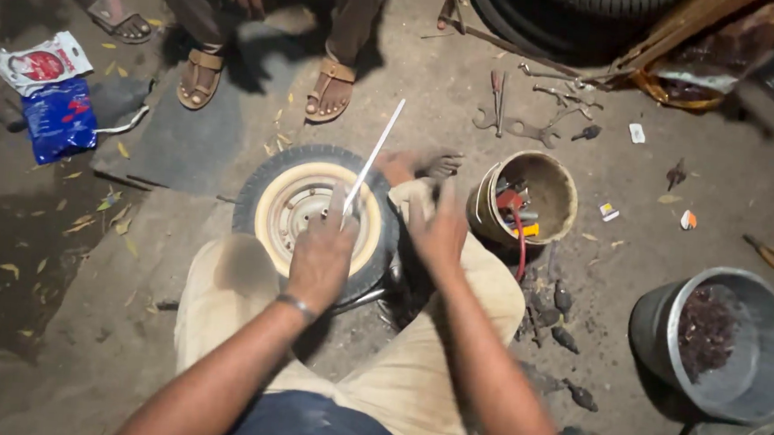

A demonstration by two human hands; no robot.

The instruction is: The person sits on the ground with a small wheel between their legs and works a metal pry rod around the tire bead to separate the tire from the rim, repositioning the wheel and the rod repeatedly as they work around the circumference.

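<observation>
Two hands over a small wheel (315, 208) on the dirt floor (79, 332), seen from the head camera. I read the wheel as lying flat between the knees, black tyre (253, 181) around a cream rim (271, 209).

Left hand (320, 260): fingers (338, 207) curled shut around the lower end of a thin white rod (373, 157). Rod slants up and away from the fingers, its lower tip at the rim's centre. Metal bangle (297, 307) on that wrist.

Right hand (439, 230): blurred; it hangs just beside the tyre's right edge. I cannot tell whether its fingers are spread or pressed together, nor whether they touch anything.

Beyond the right fingers, near: a round tub (560, 180) with tools and a red hose (520, 240) hanging out. Further past it, wrenches (521, 118) scattered on the floor. Well off to the right, a grey bucket (772, 358) with dark scraps inside.

Past the left fingers, beyond the wheel: another person's sandalled feet (328, 91). Far left of them, a white packet (42, 62) lying on a blue packet (60, 117).
</observation>
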